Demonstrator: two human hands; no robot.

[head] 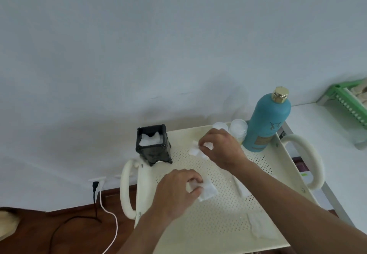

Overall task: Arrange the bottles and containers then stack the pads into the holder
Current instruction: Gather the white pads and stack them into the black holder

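Observation:
A black square holder (154, 144) stands at the far left corner of the cream perforated cart top (218, 210), with white pads showing inside it. My left hand (174, 190) pinches a white pad (208, 191) near the middle of the tray. My right hand (220, 146) grips another white pad (195, 150) further back. A tall teal bottle (268, 120) with a gold cap stands at the far right corner, beside two small white-capped containers (238, 129). More pads lie at the tray's right (241, 187) and near right (256, 226).
The cart has cream loop handles on the left (125, 190) and right (309, 160). A white wall rises just behind it. Black and white cables (105, 208) run from a wall socket over the wooden floor. A green rack (351, 103) sits on a white surface at right.

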